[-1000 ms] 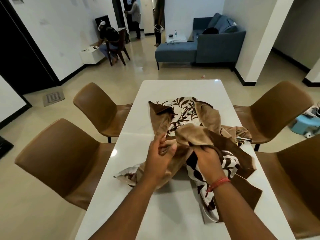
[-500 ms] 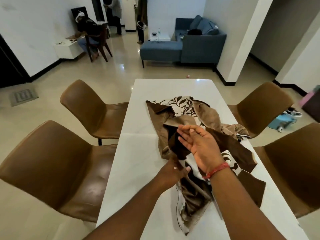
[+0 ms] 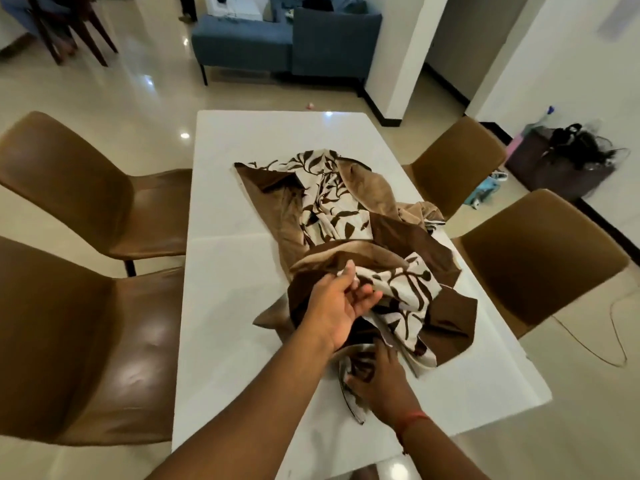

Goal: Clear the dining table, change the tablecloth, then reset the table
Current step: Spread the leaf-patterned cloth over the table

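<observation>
Over the table (image 3: 242, 306), left hand (image 3: 341, 304) palm-up, grip grasping tablecloth (image 3: 349, 216); right hand (image 3: 381, 379) gripping its near edge

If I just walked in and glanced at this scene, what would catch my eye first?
A crumpled brown and cream leaf-print cloth heaped in the middle of a glossy white table. At its near end two hands work the folds: the left hand above, the right hand lower, with a red band at the wrist. Four brown chairs flank the table, two on each side.
</observation>
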